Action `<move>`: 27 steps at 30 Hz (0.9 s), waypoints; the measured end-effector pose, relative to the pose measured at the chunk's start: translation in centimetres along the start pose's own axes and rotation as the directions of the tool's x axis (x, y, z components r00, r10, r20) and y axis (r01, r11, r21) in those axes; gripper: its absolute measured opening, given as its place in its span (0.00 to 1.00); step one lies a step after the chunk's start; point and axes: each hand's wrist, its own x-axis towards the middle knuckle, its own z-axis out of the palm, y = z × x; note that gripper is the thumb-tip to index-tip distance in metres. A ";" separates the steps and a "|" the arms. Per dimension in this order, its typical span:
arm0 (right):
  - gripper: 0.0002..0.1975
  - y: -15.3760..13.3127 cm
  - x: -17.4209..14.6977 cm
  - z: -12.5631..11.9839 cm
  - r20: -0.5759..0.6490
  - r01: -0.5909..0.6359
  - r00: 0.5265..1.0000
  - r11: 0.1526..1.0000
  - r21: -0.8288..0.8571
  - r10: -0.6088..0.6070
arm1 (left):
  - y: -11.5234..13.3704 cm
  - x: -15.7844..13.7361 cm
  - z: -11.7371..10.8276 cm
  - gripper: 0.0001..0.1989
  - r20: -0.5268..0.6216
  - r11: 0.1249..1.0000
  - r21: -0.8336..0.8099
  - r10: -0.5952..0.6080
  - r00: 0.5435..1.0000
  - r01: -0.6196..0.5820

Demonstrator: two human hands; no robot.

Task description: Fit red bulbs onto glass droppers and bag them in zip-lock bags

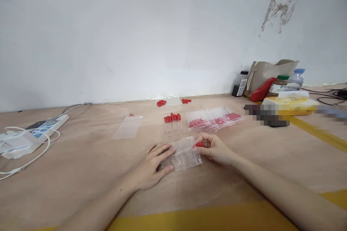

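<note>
A clear zip bag [183, 158] lies flat on the table in front of me. My left hand [155, 164] rests on its left end with the fingers spread and the thumb on its lower side. At the bag's right end, my right hand [213, 148] pinches a red-bulbed dropper [199, 145]; its tip end appears to be in or over the bag's mouth, though I cannot tell which. Just beyond the bag lies a row of several loose droppers [173, 118] with red bulbs and clear stems. Filled bags of droppers [214, 120] overlap to their right.
Another clear bag [128, 127] lies at left. Small red bulbs [161, 103] sit by the wall. A white power strip [51, 130] with cables is far left. Bottles [240, 85], a grey bag [271, 74] and a tissue pack [291, 104] stand at right.
</note>
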 end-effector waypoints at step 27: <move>0.15 0.4 -0.1 -3.8 0.289 0.057 0.957 0.993 -0.106 -0.024 | -0.4 -0.4 -0.1 0.19 -0.047 0.995 -0.087 0.046 0.998 -0.050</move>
